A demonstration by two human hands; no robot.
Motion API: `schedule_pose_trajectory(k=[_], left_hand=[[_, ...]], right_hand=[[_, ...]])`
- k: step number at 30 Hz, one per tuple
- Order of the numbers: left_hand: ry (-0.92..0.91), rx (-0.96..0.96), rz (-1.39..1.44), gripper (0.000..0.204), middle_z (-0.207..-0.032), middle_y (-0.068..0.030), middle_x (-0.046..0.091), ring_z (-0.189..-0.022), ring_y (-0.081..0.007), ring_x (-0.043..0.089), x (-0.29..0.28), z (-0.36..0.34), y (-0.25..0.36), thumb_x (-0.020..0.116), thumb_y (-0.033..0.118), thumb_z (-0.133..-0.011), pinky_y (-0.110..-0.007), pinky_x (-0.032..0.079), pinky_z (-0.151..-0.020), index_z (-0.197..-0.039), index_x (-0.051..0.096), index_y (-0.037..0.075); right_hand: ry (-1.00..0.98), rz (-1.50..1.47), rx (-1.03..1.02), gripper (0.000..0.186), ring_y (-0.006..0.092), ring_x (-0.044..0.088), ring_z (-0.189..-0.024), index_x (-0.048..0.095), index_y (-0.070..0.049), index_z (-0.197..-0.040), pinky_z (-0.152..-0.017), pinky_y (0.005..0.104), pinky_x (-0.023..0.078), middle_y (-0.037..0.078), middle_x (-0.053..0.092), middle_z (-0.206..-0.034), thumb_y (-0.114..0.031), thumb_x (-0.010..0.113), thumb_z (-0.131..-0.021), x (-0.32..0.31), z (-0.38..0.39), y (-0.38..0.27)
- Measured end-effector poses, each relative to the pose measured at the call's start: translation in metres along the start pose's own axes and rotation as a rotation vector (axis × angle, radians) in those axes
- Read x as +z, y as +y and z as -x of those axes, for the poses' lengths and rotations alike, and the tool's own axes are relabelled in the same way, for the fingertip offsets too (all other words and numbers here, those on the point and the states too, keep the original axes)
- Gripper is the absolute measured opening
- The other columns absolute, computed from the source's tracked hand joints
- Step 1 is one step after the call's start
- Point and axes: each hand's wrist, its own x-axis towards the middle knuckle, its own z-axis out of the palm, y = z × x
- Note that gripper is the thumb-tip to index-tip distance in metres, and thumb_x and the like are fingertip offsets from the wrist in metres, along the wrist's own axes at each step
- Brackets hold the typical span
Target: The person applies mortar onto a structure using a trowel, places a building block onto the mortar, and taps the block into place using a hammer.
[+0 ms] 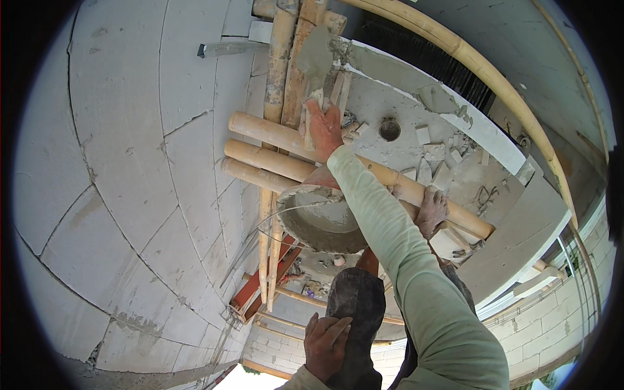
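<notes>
My right hand (324,128) is stretched far forward, closed around the handle of a mortar-smeared trowel (316,58). The trowel's grey blade points away from me, beside the mortared end of a low block wall (390,68). Below my right forearm sits a round bucket (296,242) with wet grey mortar (328,211) inside and a wire handle. My left hand (327,348) rests on my dark-trousered knee (354,305), its fingers laid over the cloth and nothing held.
Bamboo poles (279,159) lie crosswise near the bucket, and a bare foot (432,211) stands on one. A tall block wall (130,162) rises on the left. Block rubble (435,153) litters the floor beyond. A long bamboo pole (468,55) crosses the upper right.
</notes>
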Motion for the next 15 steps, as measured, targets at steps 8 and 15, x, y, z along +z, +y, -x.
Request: schedule_pose_trajectory(k=[8, 15], left_hand=[[-0.025, 0.001, 0.004, 0.019, -0.089, -0.0056, 0.064, -0.085, -0.0265, 0.064, -0.001, -0.006, 0.002, 0.070, 0.011, -0.082, -0.053, 0.044, -0.096, -0.101, 0.072, 0.012], [-0.056, 0.028, 0.016, 0.016, -0.088, -0.0072, 0.064, -0.086, -0.0280, 0.064, 0.003, -0.007, 0.012, 0.069, 0.010, -0.083, -0.054, 0.043, -0.098, -0.099, 0.072, 0.009]], right_hand=[[-0.021, 0.206, -0.287, 0.043, 0.0238, 0.057, -0.080, 0.049, 0.001, -0.110, -0.068, 0.0367, 0.050, 0.016, 0.051, -0.097, -0.037, 0.053, -0.092, 0.010, -0.036, 0.011], [0.034, 0.149, -0.375, 0.048, 0.0275, 0.054, -0.080, 0.048, 0.002, -0.113, -0.072, 0.0372, 0.043, 0.015, 0.053, -0.088, -0.038, 0.057, -0.089, -0.047, -0.053, 0.048]])
